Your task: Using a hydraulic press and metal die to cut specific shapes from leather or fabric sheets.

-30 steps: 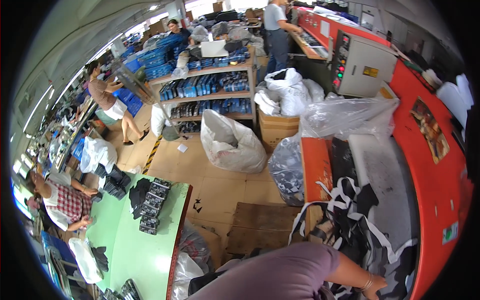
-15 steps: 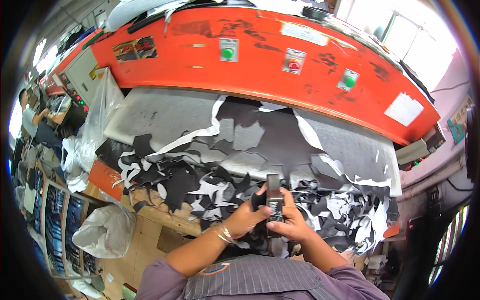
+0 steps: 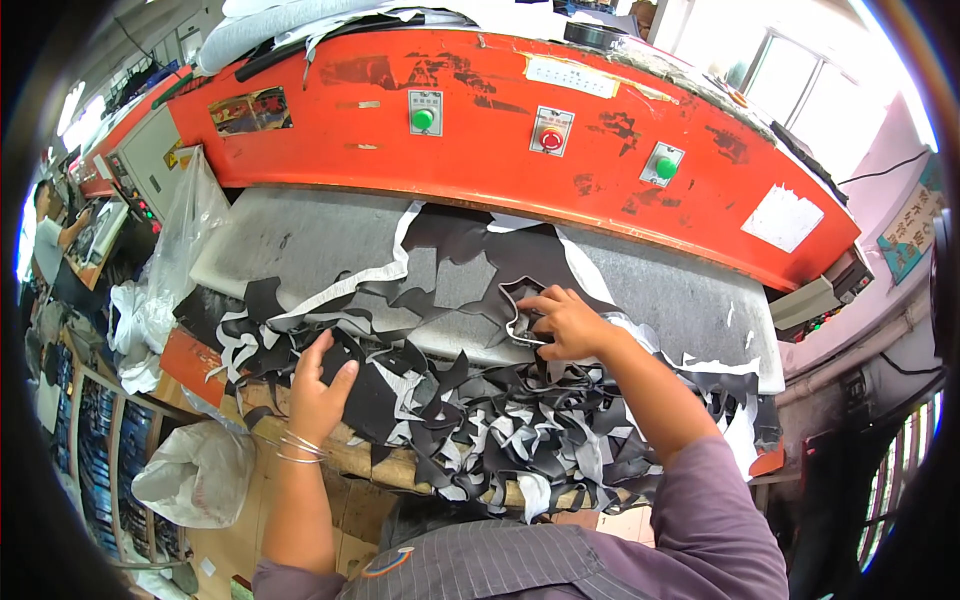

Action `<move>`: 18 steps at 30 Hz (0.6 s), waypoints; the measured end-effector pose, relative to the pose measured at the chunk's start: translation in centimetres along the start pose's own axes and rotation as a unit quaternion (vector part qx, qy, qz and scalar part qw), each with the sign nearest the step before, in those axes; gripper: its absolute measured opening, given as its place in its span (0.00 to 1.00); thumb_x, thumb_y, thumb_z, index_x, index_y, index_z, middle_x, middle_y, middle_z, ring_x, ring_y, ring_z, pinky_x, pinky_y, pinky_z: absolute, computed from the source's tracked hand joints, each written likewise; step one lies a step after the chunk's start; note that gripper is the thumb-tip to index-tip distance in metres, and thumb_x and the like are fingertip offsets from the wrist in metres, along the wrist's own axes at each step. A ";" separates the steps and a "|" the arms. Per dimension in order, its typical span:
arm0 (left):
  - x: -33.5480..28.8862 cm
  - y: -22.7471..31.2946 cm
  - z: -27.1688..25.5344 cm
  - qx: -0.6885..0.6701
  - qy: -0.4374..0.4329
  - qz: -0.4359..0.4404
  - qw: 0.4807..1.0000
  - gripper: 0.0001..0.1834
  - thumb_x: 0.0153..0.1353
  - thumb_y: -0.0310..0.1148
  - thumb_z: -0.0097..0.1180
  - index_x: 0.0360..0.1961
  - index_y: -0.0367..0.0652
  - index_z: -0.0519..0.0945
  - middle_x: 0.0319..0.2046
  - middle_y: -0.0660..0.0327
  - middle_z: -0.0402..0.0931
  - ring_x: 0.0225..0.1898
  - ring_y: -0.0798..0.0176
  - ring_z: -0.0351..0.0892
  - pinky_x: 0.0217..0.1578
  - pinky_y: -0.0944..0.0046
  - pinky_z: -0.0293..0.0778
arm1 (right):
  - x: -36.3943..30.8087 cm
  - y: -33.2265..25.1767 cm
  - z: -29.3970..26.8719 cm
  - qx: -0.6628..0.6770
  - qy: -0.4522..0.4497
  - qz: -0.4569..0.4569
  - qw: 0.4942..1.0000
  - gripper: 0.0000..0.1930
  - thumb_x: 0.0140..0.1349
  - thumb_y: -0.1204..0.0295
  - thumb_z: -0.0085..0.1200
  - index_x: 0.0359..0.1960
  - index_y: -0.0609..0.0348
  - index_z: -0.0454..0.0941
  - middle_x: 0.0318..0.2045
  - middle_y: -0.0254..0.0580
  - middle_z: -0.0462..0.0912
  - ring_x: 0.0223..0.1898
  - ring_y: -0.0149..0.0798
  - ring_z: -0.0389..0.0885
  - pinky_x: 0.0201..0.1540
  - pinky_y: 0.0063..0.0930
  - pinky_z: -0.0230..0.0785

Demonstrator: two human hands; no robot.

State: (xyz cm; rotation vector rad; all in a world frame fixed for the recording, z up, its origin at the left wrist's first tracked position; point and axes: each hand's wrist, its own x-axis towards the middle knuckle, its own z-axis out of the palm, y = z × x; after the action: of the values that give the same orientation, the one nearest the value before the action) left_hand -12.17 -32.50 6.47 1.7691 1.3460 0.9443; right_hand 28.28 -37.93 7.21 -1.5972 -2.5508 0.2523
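Note:
My right hand [image 3: 570, 322] grips the rim of a cutting die [image 3: 520, 310], a metal outline frame. The die rests on the dark leather sheet [image 3: 470, 228], near the edge of its cut-out part. To the left, my left hand [image 3: 322, 388] is open, its thumb apart from the fingers. It is over the black cut pieces [image 3: 370, 390] at the near edge; whether the fingertips touch them I cannot tell. The sheet, edged by a white strip, lies on a grey cutting bed [image 3: 690, 285].
Black and white offcuts [image 3: 530, 430] are heaped along the bed's near side. Behind stands an orange press beam [image 3: 330, 130] with green buttons and a red button [image 3: 551, 140]. A white sack [image 3: 195, 475] stands at lower left. Another person [image 3: 50, 240] works at far left.
Both hands held the die upright in front of my body. Now the right hand has it down on the leather sheet, and the left hand has let go and moved left.

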 end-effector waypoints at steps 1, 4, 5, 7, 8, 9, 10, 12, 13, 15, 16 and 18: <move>1.0 -0.1 0.3 0.001 -0.025 0.026 0.999 0.34 0.57 0.40 0.62 0.61 0.34 0.66 0.55 0.46 0.70 0.58 0.49 0.69 0.58 0.57 0.64 | 1.1 0.7 0.1 0.000 -0.002 0.002 1.000 0.16 0.40 0.62 0.60 0.29 0.60 0.85 0.60 0.39 0.70 0.56 0.49 0.65 0.57 0.43 0.60; 4.5 0.1 3.4 0.001 -0.090 0.066 0.994 0.30 0.56 0.39 0.62 0.57 0.35 0.70 0.52 0.47 0.75 0.54 0.51 0.75 0.55 0.58 0.68 | 3.1 2.7 0.7 -0.009 -0.033 -0.014 0.999 0.17 0.39 0.61 0.60 0.29 0.60 0.86 0.60 0.39 0.70 0.57 0.49 0.64 0.58 0.43 0.60; 5.7 0.2 4.9 0.000 -0.118 0.076 0.990 0.30 0.56 0.38 0.61 0.58 0.35 0.70 0.52 0.47 0.75 0.53 0.51 0.75 0.55 0.57 0.68 | 3.5 3.1 0.8 -0.004 -0.029 -0.013 0.999 0.17 0.40 0.62 0.61 0.29 0.59 0.86 0.60 0.39 0.70 0.58 0.49 0.65 0.58 0.43 0.60; 8.3 0.3 8.2 -0.019 -0.183 0.083 0.979 0.31 0.57 0.38 0.60 0.59 0.37 0.68 0.52 0.48 0.75 0.53 0.50 0.75 0.54 0.57 0.68 | 3.8 4.0 1.3 0.003 -0.030 -0.003 1.000 0.16 0.40 0.62 0.61 0.30 0.59 0.86 0.60 0.39 0.69 0.58 0.49 0.65 0.59 0.43 0.60; 9.5 0.7 9.7 -0.036 -0.217 0.079 0.972 0.31 0.57 0.38 0.59 0.60 0.37 0.67 0.52 0.48 0.75 0.54 0.50 0.75 0.54 0.57 0.69 | 3.7 4.5 1.7 0.006 -0.010 -0.007 1.000 0.16 0.41 0.63 0.62 0.32 0.58 0.86 0.61 0.40 0.69 0.58 0.50 0.65 0.59 0.44 0.60; 10.7 1.2 11.1 -0.042 -0.257 0.055 0.964 0.32 0.58 0.36 0.57 0.62 0.37 0.65 0.51 0.48 0.76 0.53 0.48 0.75 0.54 0.57 0.69 | 3.6 5.0 2.2 0.010 0.010 -0.009 1.000 0.17 0.42 0.63 0.64 0.34 0.57 0.86 0.61 0.41 0.69 0.59 0.50 0.65 0.60 0.44 0.59; 11.9 1.0 12.4 -0.046 -0.268 0.050 0.961 0.32 0.58 0.36 0.57 0.62 0.37 0.65 0.51 0.48 0.76 0.53 0.48 0.75 0.54 0.57 0.69 | 3.6 5.0 2.7 0.015 0.003 0.001 1.000 0.17 0.42 0.63 0.64 0.34 0.57 0.86 0.61 0.41 0.69 0.59 0.50 0.65 0.60 0.44 0.59; 14.2 -0.8 15.4 -0.008 -0.269 0.139 0.953 0.34 0.57 0.32 0.54 0.64 0.36 0.60 0.53 0.47 0.73 0.55 0.47 0.73 0.57 0.54 0.65 | 3.9 4.8 3.5 0.036 0.092 0.037 0.994 0.21 0.44 0.63 0.66 0.42 0.54 0.83 0.61 0.44 0.68 0.60 0.52 0.64 0.62 0.46 0.58; 15.2 -1.8 17.0 -0.014 -0.277 0.135 0.951 0.34 0.57 0.32 0.54 0.64 0.36 0.60 0.53 0.47 0.73 0.55 0.47 0.73 0.57 0.54 0.65 | 3.9 4.1 3.5 0.051 0.108 0.091 0.989 0.24 0.46 0.62 0.66 0.47 0.52 0.80 0.62 0.47 0.66 0.62 0.54 0.62 0.63 0.46 0.57; 16.6 -3.1 19.7 0.038 -0.251 0.234 0.939 0.36 0.56 0.29 0.51 0.66 0.36 0.56 0.57 0.46 0.70 0.58 0.48 0.69 0.62 0.51 0.58 | 3.4 3.4 5.1 0.043 0.146 0.170 0.974 0.23 0.47 0.63 0.66 0.47 0.52 0.80 0.63 0.48 0.64 0.63 0.55 0.61 0.63 0.46 0.57; 17.1 -3.1 20.7 0.028 -0.263 0.234 0.936 0.36 0.56 0.29 0.51 0.66 0.36 0.56 0.57 0.46 0.70 0.58 0.48 0.69 0.62 0.51 0.58 | 2.8 3.2 5.5 0.028 0.190 0.244 0.951 0.23 0.48 0.63 0.65 0.48 0.52 0.80 0.64 0.49 0.63 0.63 0.55 0.60 0.64 0.46 0.57; 17.6 -3.0 22.2 0.091 -0.247 0.297 0.918 0.37 0.56 0.28 0.50 0.68 0.36 0.53 0.59 0.45 0.67 0.62 0.50 0.65 0.65 0.49 0.53 | 1.8 4.0 6.2 0.006 0.169 0.256 0.952 0.21 0.48 0.61 0.66 0.45 0.53 0.80 0.59 0.51 0.69 0.61 0.54 0.64 0.60 0.43 0.61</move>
State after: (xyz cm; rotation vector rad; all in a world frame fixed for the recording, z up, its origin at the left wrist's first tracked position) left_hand 9.10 -17.12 -4.49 2.4239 0.5902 0.6015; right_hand 29.79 -35.06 0.36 -2.0653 -1.8543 0.0303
